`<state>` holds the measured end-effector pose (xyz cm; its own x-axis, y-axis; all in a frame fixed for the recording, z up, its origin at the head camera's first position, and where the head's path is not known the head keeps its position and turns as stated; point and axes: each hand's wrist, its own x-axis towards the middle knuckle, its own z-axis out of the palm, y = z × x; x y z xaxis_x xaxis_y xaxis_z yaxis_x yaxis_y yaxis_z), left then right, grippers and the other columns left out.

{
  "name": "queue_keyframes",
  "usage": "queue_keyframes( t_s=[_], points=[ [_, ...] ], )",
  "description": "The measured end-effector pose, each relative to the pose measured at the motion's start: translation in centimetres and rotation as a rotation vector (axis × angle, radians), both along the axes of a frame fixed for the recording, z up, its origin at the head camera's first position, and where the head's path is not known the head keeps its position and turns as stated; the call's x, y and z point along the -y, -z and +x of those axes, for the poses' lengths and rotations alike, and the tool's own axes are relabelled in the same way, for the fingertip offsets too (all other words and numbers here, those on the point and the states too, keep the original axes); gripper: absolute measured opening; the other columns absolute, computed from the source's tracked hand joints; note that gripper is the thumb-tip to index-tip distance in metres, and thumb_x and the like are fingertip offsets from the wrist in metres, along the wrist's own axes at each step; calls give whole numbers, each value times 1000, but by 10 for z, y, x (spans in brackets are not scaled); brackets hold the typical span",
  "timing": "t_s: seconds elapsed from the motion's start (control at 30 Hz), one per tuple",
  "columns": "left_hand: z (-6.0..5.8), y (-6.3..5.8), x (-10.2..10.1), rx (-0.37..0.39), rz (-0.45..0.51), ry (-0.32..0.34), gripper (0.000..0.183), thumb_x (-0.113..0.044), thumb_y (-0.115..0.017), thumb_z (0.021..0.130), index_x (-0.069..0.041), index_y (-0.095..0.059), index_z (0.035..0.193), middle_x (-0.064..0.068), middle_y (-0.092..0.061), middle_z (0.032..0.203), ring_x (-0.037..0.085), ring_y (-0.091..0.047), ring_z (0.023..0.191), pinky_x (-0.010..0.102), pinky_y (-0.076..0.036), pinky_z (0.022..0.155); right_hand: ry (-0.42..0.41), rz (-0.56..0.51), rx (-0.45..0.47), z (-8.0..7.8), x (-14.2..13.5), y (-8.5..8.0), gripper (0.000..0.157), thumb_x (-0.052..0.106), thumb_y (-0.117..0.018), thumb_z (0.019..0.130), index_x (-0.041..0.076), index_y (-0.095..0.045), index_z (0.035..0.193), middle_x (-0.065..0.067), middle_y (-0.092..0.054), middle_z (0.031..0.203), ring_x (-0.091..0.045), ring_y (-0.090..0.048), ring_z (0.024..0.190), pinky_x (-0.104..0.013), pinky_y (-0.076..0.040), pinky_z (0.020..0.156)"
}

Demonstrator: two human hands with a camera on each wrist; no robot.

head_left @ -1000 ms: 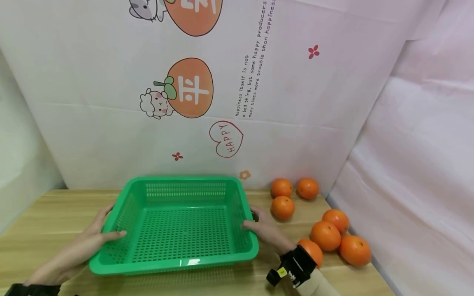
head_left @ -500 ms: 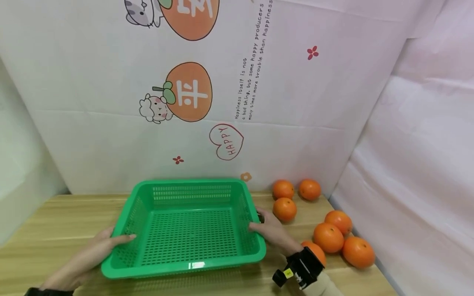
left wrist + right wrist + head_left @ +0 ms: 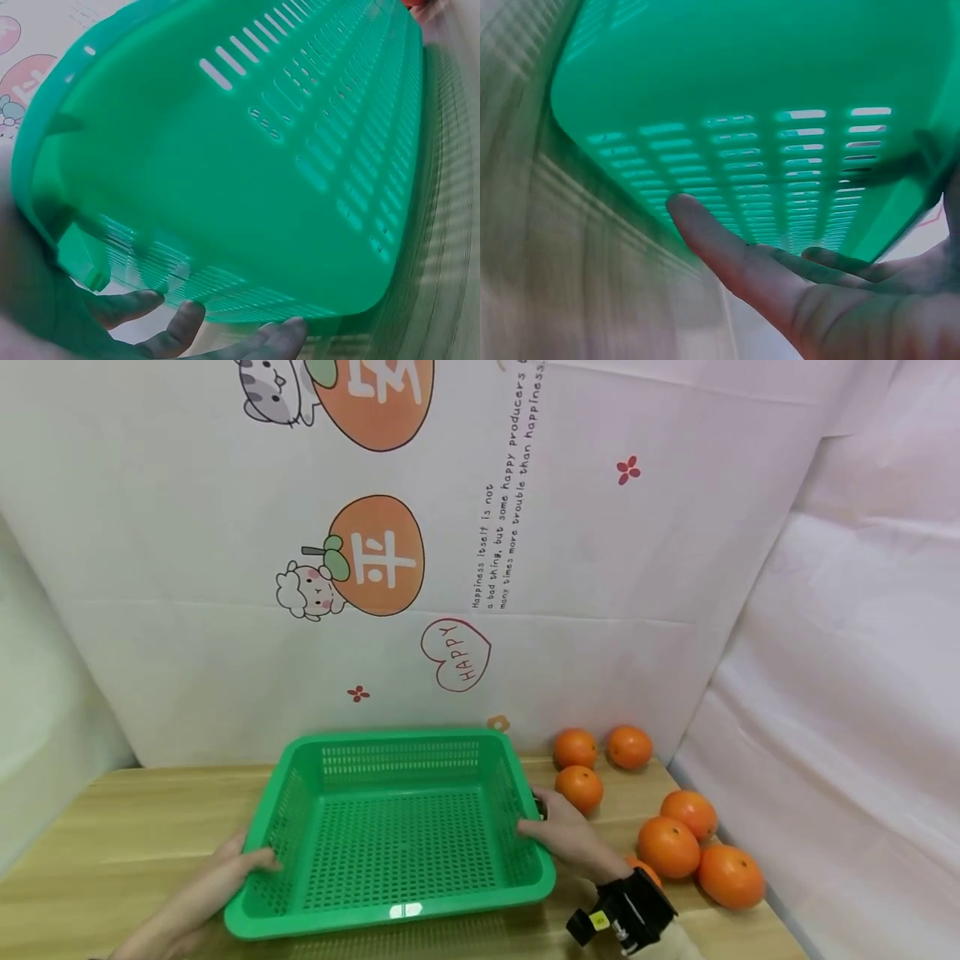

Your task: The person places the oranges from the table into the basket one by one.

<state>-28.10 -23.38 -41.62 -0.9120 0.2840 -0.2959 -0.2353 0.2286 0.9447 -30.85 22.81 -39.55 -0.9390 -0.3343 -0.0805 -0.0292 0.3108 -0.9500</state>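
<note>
A green plastic basket [image 3: 405, 852] with slotted walls and a perforated floor is held close over the wooden table. My left hand [image 3: 232, 872] grips its left rim, the thumb hooked over the edge. In the left wrist view, the fingers [image 3: 180, 330] of that hand lie along the outside wall. At the opposite end, my right hand [image 3: 567, 833] holds the right rim, thumb on top. The right wrist view shows its fingers [image 3: 727, 255] spread along the slotted outer wall. Nothing lies inside the basket.
Several oranges stand right of the basket: an orange [image 3: 580, 788] just beyond my right hand, others nearer the table's right edge [image 3: 783, 927]. One orange [image 3: 647, 871] is partly hidden behind the right wrist. A printed white cloth [image 3: 585, 677] hangs behind the table [image 3: 172, 810].
Both hands have shifted the basket to the right, closer to the oranges. My right wrist now covers more of the nearest orange. The head view has tilted slightly upward.
</note>
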Motion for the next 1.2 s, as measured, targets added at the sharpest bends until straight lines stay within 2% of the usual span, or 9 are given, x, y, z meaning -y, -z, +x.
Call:
queue_keyframes(
  t_s=[0.1,0.27,0.47,0.73,0.83,1.0,1.07,1.2],
  points=[
    [1,3,-5,4,24,5,90,-11,-48,98,8,10,163,43,-24,161,28,-61,122,35,-56,92,5,20,-8,1,-5,1,65,6,-62,95,-6,-39,155,-28,-61,136,-28,-73,103,-41,-65,82],
    [2,6,-13,12,38,-33,89,-11,-48,96,8,6,164,41,-32,157,24,-65,114,37,-59,91,0,21,14,-1,-11,1,70,4,-61,95,-5,-32,158,-29,-60,139,-29,-74,105,-43,-65,83],
    [2,6,-21,10,21,-65,89,-13,-48,96,4,3,166,39,-31,160,27,-64,119,37,-58,91,20,58,-2,-5,-13,-2,68,2,-60,95,-6,-33,157,-29,-57,143,-29,-71,109,-44,-65,85],
    [-1,7,-32,14,16,-77,87,-16,-49,97,2,0,167,37,-35,160,28,-62,122,36,-56,91,37,70,26,-5,-19,-6,75,-1,-60,95,1,-26,162,-31,-54,148,-35,-69,116,-47,-64,86],
    [0,8,-32,-10,20,-74,86,-16,-48,97,2,-1,167,37,-39,157,30,-63,121,36,-56,90,34,71,23,-6,-19,-9,76,-2,-59,95,2,-25,163,-31,-54,148,-36,-69,116,-48,-64,86],
    [1,3,-29,-1,-21,-73,86,-21,-48,98,-1,-3,168,33,-47,153,27,-63,117,35,-53,88,20,31,40,-6,-16,-9,77,-2,-58,97,3,-22,164,-33,-51,150,-38,-68,121,-49,-64,89],
    [0,1,-28,11,-46,-69,87,-23,-49,98,-2,-3,168,31,-45,155,25,-61,119,34,-50,88,16,17,53,-5,-15,-8,77,-2,-58,98,3,-21,165,-33,-50,151,-39,-66,123,-49,-63,90],
    [0,-1,-29,24,-27,-67,86,-20,-48,97,-1,-3,168,32,-42,158,25,-61,121,34,-51,89,24,28,48,-4,-15,-8,76,-2,-59,97,3,-23,164,-32,-51,152,-39,-66,124,-47,-63,90]
  ],
)
